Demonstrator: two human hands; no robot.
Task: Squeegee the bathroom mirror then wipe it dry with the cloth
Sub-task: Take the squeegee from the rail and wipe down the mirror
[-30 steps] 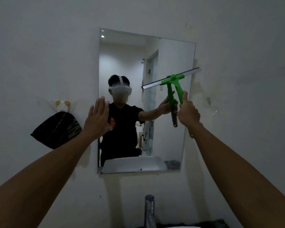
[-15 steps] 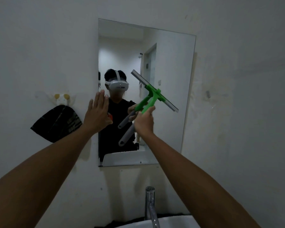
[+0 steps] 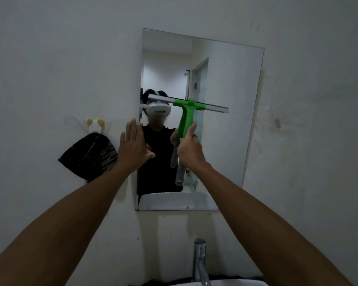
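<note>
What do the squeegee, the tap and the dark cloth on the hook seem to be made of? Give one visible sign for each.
Squeegee: likely moulded plastic, judging by the bright uniform green head and matte grey grip; the pale blade strip could be metal or rubber.
Tap: probably chromed metal, shiny with bright reflections.
Cloth: soft fabric, hanging in limp folds from the hook, with a faint stripe pattern.

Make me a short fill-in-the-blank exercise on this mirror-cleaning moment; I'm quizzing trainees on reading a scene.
1. The squeegee is held in the ____ hand.
2. The left hand lies flat and open at the mirror's ____ edge.
3. The squeegee's plastic head and neck are ____ in colour.
4. The dark cloth hangs from a wall hook to the ____ of the mirror.

Missing words: right; left; green; left
</note>
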